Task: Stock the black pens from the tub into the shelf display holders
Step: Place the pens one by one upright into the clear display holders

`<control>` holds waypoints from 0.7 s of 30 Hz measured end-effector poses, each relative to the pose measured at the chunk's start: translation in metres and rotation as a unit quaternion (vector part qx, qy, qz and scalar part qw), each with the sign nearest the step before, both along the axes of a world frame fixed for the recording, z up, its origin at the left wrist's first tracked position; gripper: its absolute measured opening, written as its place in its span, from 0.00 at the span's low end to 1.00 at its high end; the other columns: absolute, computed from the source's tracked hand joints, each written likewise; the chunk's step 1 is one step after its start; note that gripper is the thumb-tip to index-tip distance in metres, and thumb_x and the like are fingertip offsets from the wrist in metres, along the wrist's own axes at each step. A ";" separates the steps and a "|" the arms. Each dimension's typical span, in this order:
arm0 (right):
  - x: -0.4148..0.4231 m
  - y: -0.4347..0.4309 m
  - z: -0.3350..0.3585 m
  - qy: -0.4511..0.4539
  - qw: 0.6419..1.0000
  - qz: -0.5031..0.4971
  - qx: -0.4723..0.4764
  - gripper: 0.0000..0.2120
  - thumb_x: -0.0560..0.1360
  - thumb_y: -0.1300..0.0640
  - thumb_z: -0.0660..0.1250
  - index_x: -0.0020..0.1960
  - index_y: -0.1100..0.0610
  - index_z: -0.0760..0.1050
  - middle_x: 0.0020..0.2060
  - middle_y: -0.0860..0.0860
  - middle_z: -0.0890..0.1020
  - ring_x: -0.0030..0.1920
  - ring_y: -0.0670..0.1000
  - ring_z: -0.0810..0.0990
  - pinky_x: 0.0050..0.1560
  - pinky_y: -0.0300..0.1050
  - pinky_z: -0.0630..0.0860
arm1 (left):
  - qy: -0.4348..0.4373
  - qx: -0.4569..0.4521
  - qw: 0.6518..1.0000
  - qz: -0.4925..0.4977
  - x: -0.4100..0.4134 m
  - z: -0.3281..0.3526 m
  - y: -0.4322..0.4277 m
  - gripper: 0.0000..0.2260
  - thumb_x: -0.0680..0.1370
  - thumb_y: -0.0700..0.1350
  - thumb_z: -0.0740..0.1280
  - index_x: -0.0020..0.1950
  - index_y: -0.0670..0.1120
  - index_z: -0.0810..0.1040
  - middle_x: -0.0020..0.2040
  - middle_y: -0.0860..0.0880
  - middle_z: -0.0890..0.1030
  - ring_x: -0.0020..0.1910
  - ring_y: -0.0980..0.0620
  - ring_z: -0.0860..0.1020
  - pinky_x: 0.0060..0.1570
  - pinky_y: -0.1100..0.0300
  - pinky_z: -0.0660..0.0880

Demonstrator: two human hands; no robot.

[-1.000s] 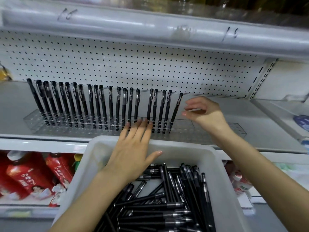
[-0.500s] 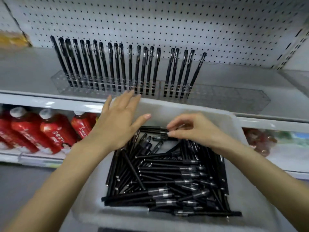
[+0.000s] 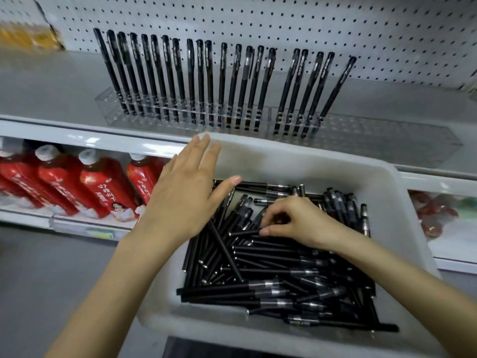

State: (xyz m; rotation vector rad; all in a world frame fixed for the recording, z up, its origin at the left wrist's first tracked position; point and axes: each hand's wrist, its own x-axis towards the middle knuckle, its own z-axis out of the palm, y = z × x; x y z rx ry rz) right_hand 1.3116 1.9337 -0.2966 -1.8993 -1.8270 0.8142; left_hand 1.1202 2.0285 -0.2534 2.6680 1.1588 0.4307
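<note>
Your right hand [image 3: 296,223] is down in the loose pile of black pens [image 3: 271,280] that lies crisscross in the white tub [image 3: 284,161]. Its palm faces down, its fingers curl into the heap, and thumb and forefinger pinch the end of 1 pen [image 3: 244,232], which lies near the top of the pile and points left. Your left hand [image 3: 185,200] hovers flat over the tub's left rim, its 4 fingers straight and close together toward the grey shelf [image 3: 51,81], thumb spread out above the pens, holding nothing; you cannot tell whether it touches the rim. Beyond the tub, a row of pens [image 3: 191,81] stands in the left and middle of the clear display holder [image 3: 387,140], fanned against the white pegboard [image 3: 335,27]. Red bottles [image 3: 100,182] sit on the lower shelf at your left.
</note>
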 end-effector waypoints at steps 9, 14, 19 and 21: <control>-0.001 -0.002 0.018 0.115 0.993 0.009 0.036 0.06 0.74 0.58 0.69 0.41 0.51 0.75 0.37 0.46 0.81 0.40 0.43 0.80 0.44 0.34 0.73 | -0.133 0.000 0.989 -0.068 -0.005 0.009 -0.004 0.26 0.78 0.60 0.51 0.71 0.49 0.69 0.70 0.51 0.70 0.69 0.57 0.63 0.71 0.54 0.57; 0.002 -0.005 0.039 0.119 0.991 0.020 0.061 0.03 0.76 0.57 0.67 0.44 0.54 0.78 0.35 0.47 0.81 0.36 0.44 0.79 0.41 0.37 0.74 | -0.110 -0.026 0.985 -0.134 -0.004 0.017 -0.013 0.21 0.77 0.61 0.54 0.60 0.53 0.79 0.50 0.58 0.81 0.49 0.59 0.77 0.49 0.57 0.75; 0.011 -0.006 0.058 0.154 0.984 0.012 0.087 0.03 0.73 0.57 0.69 0.44 0.54 0.81 0.33 0.43 0.82 0.33 0.40 0.78 0.36 0.31 0.72 | -0.074 -0.031 0.986 -0.149 0.005 0.027 -0.015 0.11 0.75 0.57 0.66 0.55 0.58 0.81 0.45 0.61 0.81 0.44 0.62 0.77 0.43 0.59 0.75; 0.015 -0.006 0.064 0.182 0.980 0.008 0.084 0.02 0.71 0.57 0.70 0.43 0.54 0.81 0.33 0.45 0.82 0.32 0.41 0.78 0.35 0.31 0.72 | -0.055 -0.040 0.986 -0.152 0.009 0.032 -0.014 0.10 0.75 0.56 0.67 0.54 0.59 0.81 0.45 0.61 0.82 0.46 0.61 0.78 0.46 0.55 0.76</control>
